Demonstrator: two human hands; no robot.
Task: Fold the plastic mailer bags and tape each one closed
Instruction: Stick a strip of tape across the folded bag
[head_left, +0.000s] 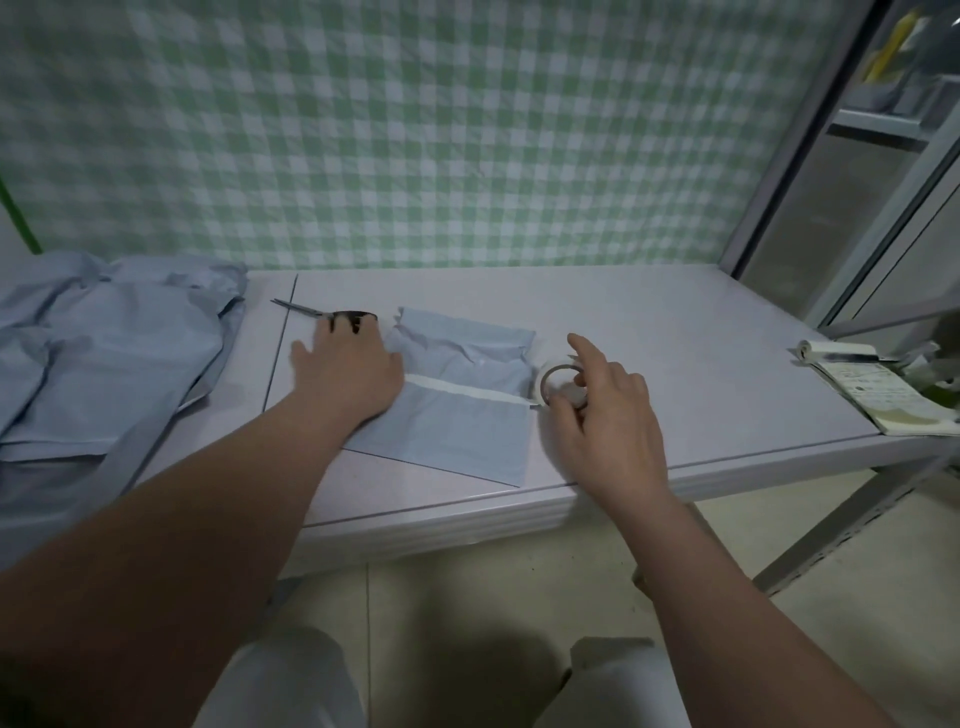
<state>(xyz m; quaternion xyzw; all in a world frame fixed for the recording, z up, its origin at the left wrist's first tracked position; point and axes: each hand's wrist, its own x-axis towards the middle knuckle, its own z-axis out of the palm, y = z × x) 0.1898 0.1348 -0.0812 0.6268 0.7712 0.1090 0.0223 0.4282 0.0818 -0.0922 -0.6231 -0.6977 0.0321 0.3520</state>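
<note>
Head view caught taping: right hand (608, 415) gripped a white tape roll (558, 384), its strip across the folded pale-blue plastic mailer (457, 431) on the grey table (675, 338). Left hand (348, 369) touched black-handled steel scissors (332, 314), grasp unclear; cutting the strip seemed next.

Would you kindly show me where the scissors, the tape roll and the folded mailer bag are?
scissors (310, 310): head view, on the blades.
tape roll (542, 384): head view, on its left rim.
folded mailer bag (457, 436): head view, on its lower panel.

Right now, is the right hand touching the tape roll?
Touching. The head view shows the right hand pinching the tape roll, thumb and curled fingers on its rim.
</note>
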